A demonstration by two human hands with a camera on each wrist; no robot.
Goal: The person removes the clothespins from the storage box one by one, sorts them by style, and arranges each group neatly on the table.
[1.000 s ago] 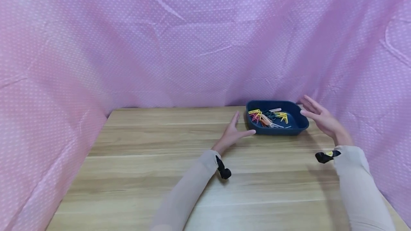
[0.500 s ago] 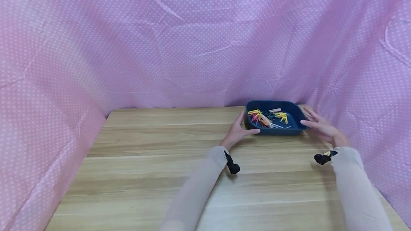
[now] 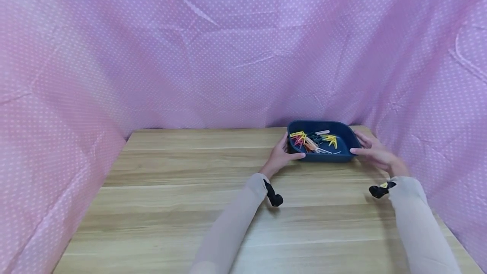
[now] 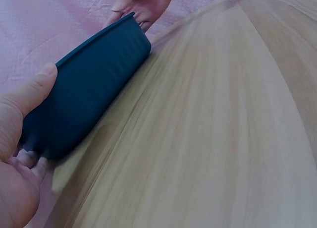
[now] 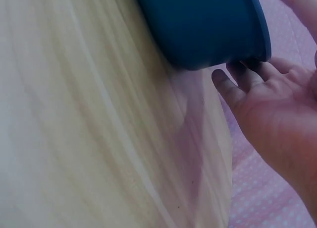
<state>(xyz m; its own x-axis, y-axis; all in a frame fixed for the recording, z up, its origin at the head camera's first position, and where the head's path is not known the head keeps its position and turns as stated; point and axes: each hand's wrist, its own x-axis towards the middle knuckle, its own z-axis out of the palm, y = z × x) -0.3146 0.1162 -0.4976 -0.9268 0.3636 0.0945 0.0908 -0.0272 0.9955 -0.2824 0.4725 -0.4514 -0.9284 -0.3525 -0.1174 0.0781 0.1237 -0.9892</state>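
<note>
A dark blue plastic basin (image 3: 323, 158) stands at the back right of the table, with several small clothespins (image 3: 330, 139) in yellow, pink, orange, white and dark green inside. My left hand (image 3: 279, 157) grips its left end, thumb along the front wall and fingers round the side. At the other end my right hand (image 3: 374, 153) holds the basin, its thumb at the front corner and its fingers at the end wall. In the left wrist view, the left thumb (image 4: 37, 91) presses the basin's outer wall (image 4: 94, 84). The right wrist view shows fingertips (image 5: 225, 82) beside the basin's lower end.
The wooden table (image 3: 171, 198) spreads to the left and in front of the basin. A pink dotted cloth (image 3: 209, 75) hangs close behind the basin and down both sides of the table. Black straps with small dark cameras (image 3: 274, 199) sit at both wrists.
Both hands have closed in on the basin's ends and taken hold of it. The basin has shifted slightly left and toward me.
</note>
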